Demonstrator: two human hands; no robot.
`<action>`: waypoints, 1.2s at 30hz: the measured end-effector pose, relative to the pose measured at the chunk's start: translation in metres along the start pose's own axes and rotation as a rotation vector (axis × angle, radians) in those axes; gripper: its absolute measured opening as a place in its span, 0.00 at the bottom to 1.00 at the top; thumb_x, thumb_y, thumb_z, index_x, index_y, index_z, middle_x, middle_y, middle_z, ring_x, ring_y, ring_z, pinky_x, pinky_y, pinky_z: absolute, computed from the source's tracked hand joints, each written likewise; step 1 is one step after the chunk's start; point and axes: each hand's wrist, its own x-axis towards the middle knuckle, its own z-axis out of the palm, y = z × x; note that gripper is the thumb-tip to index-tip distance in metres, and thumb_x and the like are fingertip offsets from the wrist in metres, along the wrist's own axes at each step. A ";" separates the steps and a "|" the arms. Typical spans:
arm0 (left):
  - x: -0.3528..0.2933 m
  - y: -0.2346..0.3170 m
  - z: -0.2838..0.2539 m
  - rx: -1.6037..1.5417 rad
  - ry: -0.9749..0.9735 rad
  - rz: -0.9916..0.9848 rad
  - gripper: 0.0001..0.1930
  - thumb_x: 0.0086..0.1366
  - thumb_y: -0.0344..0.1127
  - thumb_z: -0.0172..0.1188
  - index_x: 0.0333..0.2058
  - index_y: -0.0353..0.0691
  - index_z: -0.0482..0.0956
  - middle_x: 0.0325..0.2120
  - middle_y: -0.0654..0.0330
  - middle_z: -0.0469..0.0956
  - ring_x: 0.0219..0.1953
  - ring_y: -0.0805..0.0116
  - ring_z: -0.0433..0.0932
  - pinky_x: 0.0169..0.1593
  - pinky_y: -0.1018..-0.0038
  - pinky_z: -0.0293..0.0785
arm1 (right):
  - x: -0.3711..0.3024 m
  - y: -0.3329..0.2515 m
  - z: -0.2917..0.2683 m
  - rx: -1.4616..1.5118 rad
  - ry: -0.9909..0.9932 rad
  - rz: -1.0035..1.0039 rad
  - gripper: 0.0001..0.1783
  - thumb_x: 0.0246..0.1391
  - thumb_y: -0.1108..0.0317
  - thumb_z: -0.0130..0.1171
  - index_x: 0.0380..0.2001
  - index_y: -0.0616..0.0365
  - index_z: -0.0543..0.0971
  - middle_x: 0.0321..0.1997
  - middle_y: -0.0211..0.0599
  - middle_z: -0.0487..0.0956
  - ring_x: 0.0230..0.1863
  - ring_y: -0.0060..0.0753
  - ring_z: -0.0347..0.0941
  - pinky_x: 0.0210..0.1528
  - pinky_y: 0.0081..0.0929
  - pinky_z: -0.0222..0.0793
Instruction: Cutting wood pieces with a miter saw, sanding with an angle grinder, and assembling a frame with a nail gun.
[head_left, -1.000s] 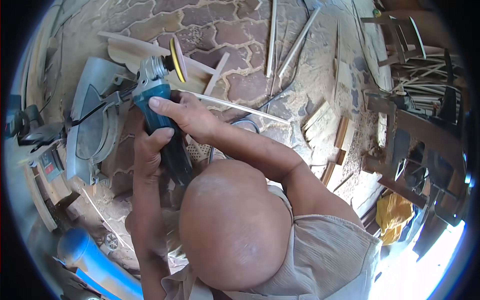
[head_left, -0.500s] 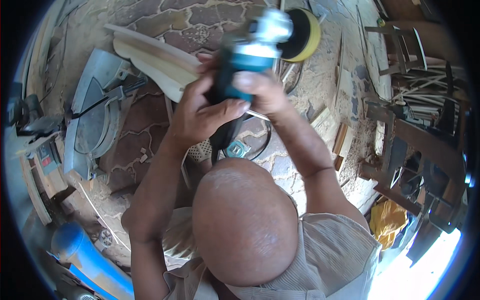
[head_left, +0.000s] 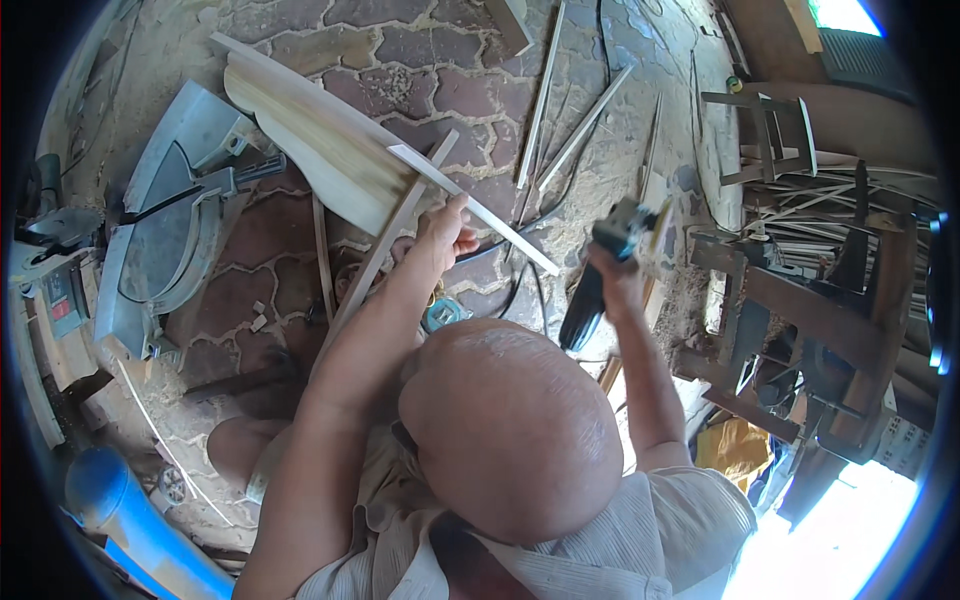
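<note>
My right hand (head_left: 620, 280) grips a teal-and-black angle grinder (head_left: 585, 300) with a yellow-edged disc (head_left: 661, 228). The grinder is off to the right, its head pointing away from me and its disc clear of the wood. My left hand (head_left: 443, 236) has its fingers curled, with the fingertips at the edge of a pale wooden strip (head_left: 510, 236). This strip lines up with a long wooden board with a wavy edge (head_left: 320, 150). A narrow wooden bar (head_left: 385, 238) crosses beneath them, next to my left forearm. Part of the left fingers' hold is hidden.
A grey metal saw base (head_left: 165, 220) stands on the left, with a blue cylindrical object (head_left: 105, 490) lower down. A teal round object (head_left: 442, 313) lies close by my left arm. Thin strips (head_left: 540, 110) and a black cable (head_left: 605, 60) lie ahead. Wooden frames (head_left: 815, 310) crowd the right.
The grinder was held up in both hands ahead of me; now only my right hand has it, lower and to the right. My left hand has left the grinder for the wooden strip.
</note>
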 end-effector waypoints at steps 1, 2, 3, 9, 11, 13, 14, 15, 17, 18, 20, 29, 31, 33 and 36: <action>-0.002 0.005 0.009 -0.083 -0.012 0.108 0.26 0.67 0.56 0.64 0.54 0.45 0.73 0.42 0.56 0.76 0.29 0.64 0.78 0.34 0.60 0.83 | -0.003 0.020 -0.003 -0.007 0.017 0.020 0.18 0.51 0.65 0.72 0.43 0.61 0.82 0.35 0.33 0.82 0.32 0.28 0.78 0.36 0.29 0.75; -0.006 0.008 0.014 -0.165 -0.018 0.212 0.21 0.68 0.51 0.63 0.51 0.45 0.73 0.41 0.59 0.76 0.29 0.65 0.79 0.34 0.60 0.82 | -0.007 0.042 -0.005 -0.012 0.032 0.047 0.17 0.50 0.67 0.73 0.43 0.60 0.83 0.36 0.30 0.82 0.35 0.25 0.76 0.38 0.28 0.73; -0.010 0.013 0.014 -0.222 -0.047 0.216 0.14 0.68 0.43 0.61 0.48 0.47 0.73 0.39 0.62 0.76 0.31 0.67 0.80 0.34 0.61 0.82 | -0.007 0.068 -0.006 -0.001 0.072 0.026 0.19 0.47 0.69 0.74 0.43 0.60 0.83 0.36 0.29 0.82 0.35 0.26 0.76 0.39 0.28 0.73; -0.081 0.043 0.013 -0.081 -0.113 0.688 0.06 0.66 0.34 0.63 0.37 0.38 0.79 0.28 0.64 0.78 0.27 0.77 0.76 0.28 0.75 0.73 | 0.002 0.149 0.005 -0.073 0.171 0.107 0.22 0.47 0.63 0.75 0.44 0.60 0.83 0.38 0.30 0.82 0.35 0.27 0.76 0.39 0.30 0.73; -0.144 0.083 -0.008 -0.021 -0.072 0.827 0.05 0.67 0.32 0.63 0.34 0.36 0.81 0.25 0.67 0.78 0.28 0.81 0.74 0.30 0.78 0.71 | 0.005 0.158 0.015 -0.125 0.129 0.205 0.26 0.44 0.62 0.77 0.46 0.62 0.83 0.40 0.33 0.84 0.36 0.29 0.78 0.41 0.31 0.74; -0.195 0.126 -0.031 0.094 -0.036 1.055 0.06 0.68 0.31 0.62 0.38 0.34 0.82 0.28 0.66 0.81 0.31 0.81 0.76 0.35 0.81 0.72 | 0.022 0.181 0.015 -0.256 0.235 0.184 0.35 0.36 0.55 0.80 0.46 0.67 0.83 0.43 0.43 0.86 0.41 0.36 0.82 0.47 0.35 0.77; -0.225 0.147 -0.041 0.082 -0.043 1.123 0.08 0.69 0.32 0.62 0.40 0.33 0.83 0.31 0.63 0.83 0.33 0.78 0.79 0.41 0.79 0.74 | 0.029 0.200 0.009 -0.322 0.294 0.162 0.41 0.34 0.52 0.80 0.50 0.67 0.82 0.47 0.49 0.85 0.47 0.43 0.83 0.53 0.38 0.76; -0.248 0.165 -0.067 0.095 -0.028 1.244 0.09 0.70 0.32 0.59 0.42 0.31 0.82 0.34 0.57 0.84 0.38 0.72 0.81 0.45 0.71 0.77 | 0.029 0.200 0.022 -0.365 0.291 0.151 0.43 0.34 0.50 0.80 0.52 0.67 0.81 0.48 0.51 0.85 0.50 0.47 0.82 0.55 0.39 0.75; -0.292 0.192 -0.105 0.076 -0.369 1.268 0.10 0.71 0.29 0.56 0.45 0.29 0.81 0.37 0.51 0.83 0.39 0.66 0.81 0.46 0.63 0.79 | 0.037 0.212 0.011 -0.458 0.272 0.147 0.49 0.35 0.45 0.79 0.58 0.66 0.77 0.52 0.56 0.83 0.56 0.55 0.80 0.61 0.43 0.72; -0.318 0.193 -0.122 0.097 -0.379 1.239 0.11 0.72 0.29 0.55 0.46 0.29 0.80 0.38 0.49 0.82 0.40 0.64 0.81 0.46 0.62 0.79 | 0.030 0.200 0.025 -0.508 0.227 0.172 0.50 0.36 0.44 0.78 0.59 0.66 0.76 0.55 0.58 0.82 0.58 0.56 0.78 0.63 0.43 0.71; -0.349 0.181 -0.143 0.184 -0.279 1.244 0.10 0.73 0.29 0.53 0.45 0.29 0.79 0.40 0.47 0.82 0.34 0.68 0.80 0.38 0.67 0.80 | 0.023 0.190 0.037 -0.576 0.166 0.210 0.52 0.41 0.44 0.75 0.63 0.68 0.71 0.61 0.63 0.77 0.64 0.60 0.73 0.68 0.45 0.65; -0.248 0.039 -0.182 0.417 0.075 0.397 0.08 0.65 0.36 0.64 0.29 0.39 0.81 0.22 0.64 0.78 0.17 0.80 0.70 0.22 0.82 0.65 | 0.007 0.118 0.172 -0.336 -0.284 0.044 0.44 0.52 0.48 0.68 0.65 0.66 0.69 0.58 0.58 0.76 0.59 0.52 0.71 0.63 0.43 0.65; -0.246 0.030 -0.185 0.363 -0.034 0.365 0.08 0.64 0.34 0.65 0.31 0.35 0.81 0.24 0.63 0.79 0.18 0.80 0.73 0.22 0.83 0.67 | -0.029 0.114 0.155 -0.282 -0.387 0.036 0.40 0.55 0.50 0.67 0.63 0.66 0.72 0.56 0.55 0.77 0.56 0.47 0.73 0.60 0.41 0.67; -0.245 0.031 -0.189 0.386 -0.059 0.329 0.10 0.66 0.35 0.63 0.31 0.33 0.80 0.24 0.60 0.79 0.18 0.78 0.74 0.22 0.82 0.69 | -0.072 0.108 0.129 -0.218 -0.490 0.022 0.36 0.57 0.51 0.65 0.62 0.65 0.74 0.53 0.51 0.79 0.53 0.42 0.74 0.57 0.38 0.69; -0.242 0.037 -0.180 0.263 -0.200 0.254 0.12 0.70 0.35 0.58 0.33 0.30 0.79 0.26 0.53 0.81 0.18 0.73 0.77 0.21 0.79 0.72 | -0.088 0.076 0.118 -0.124 -0.605 0.003 0.31 0.61 0.53 0.63 0.60 0.64 0.77 0.49 0.46 0.82 0.49 0.35 0.76 0.52 0.34 0.72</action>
